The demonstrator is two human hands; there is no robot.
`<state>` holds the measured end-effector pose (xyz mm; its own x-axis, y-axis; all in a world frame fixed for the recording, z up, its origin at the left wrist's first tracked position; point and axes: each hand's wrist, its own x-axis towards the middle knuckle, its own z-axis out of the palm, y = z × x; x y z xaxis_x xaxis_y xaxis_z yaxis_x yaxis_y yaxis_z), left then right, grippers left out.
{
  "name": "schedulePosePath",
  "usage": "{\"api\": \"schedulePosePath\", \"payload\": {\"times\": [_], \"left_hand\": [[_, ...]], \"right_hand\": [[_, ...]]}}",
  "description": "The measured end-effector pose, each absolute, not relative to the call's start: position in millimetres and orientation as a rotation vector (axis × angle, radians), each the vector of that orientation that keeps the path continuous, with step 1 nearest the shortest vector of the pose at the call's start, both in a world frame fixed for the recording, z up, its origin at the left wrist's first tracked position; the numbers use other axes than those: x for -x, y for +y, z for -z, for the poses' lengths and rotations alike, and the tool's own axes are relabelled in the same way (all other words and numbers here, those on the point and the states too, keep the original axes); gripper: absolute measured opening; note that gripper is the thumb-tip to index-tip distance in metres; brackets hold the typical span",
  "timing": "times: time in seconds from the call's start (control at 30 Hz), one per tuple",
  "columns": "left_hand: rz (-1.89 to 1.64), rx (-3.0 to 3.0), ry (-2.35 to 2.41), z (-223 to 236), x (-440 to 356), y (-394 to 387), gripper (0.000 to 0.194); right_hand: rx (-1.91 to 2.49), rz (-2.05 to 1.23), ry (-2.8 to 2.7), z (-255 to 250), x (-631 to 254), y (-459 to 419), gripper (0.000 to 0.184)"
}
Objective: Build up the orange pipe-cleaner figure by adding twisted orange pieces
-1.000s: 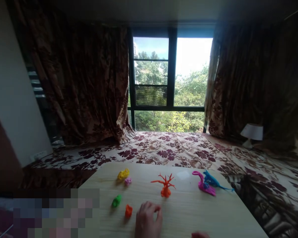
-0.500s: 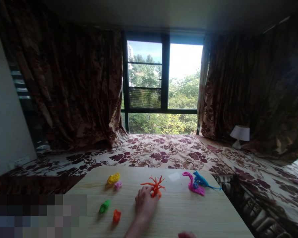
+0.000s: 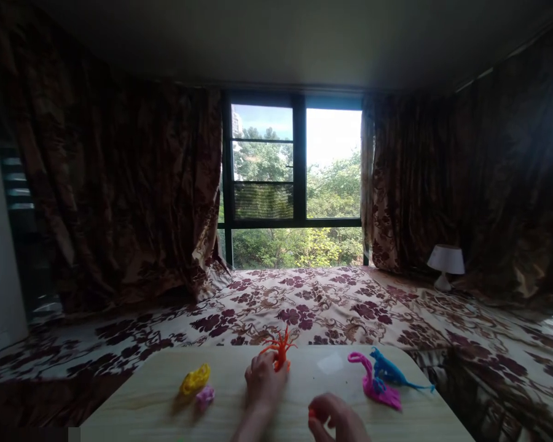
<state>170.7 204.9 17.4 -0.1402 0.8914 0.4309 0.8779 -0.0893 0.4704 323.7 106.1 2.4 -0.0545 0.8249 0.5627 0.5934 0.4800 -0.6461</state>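
My left hand [image 3: 263, 382] is closed around the lower part of an orange modelling-clay figure [image 3: 282, 357], which stands upright on the table with thin branching strands spreading from its top. Part of its base is hidden by my fingers. To the right and nearer to me, my right hand [image 3: 337, 418] is curled, with a small bit of orange clay [image 3: 311, 414] showing at the fingertips. Right of that hand, a pink swan-like clay figure [image 3: 381, 394] touches a blue clay figure [image 3: 391, 372] with a long thin tail.
On the table's left lie a yellow clay lump [image 3: 195, 379] and a small light-purple one [image 3: 205, 396]. A whitish square patch [image 3: 332, 363] is on the light wooden tabletop [image 3: 152, 393]. Beyond are a floral-covered ledge [image 3: 295, 294], a white lamp [image 3: 445, 260] and a window.
The view has tilted up, so the table sits lower and the green and orange lumps are out of frame. My right hand has come further into view with an orange bit at its fingers.
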Motion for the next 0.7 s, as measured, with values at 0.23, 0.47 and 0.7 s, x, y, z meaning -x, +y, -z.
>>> {"api": "schedulePosePath", "payload": {"times": [0.23, 0.47, 0.7], "left_hand": [[-1.009, -2.091, 2.036, -10, -159, 192, 0.028], [-1.109, -2.119, 1.503, -25, -168, 142, 0.018], [-0.997, -1.621, 1.073, -18, -179, 137, 0.031]], "right_hand": [[1.260, -0.470, -1.544, 17, -326, 139, 0.037], [1.161, -0.467, -1.504, 12, -334, 133, 0.028], [1.084, -0.372, -1.654, 2, -328, 119, 0.013]]}}
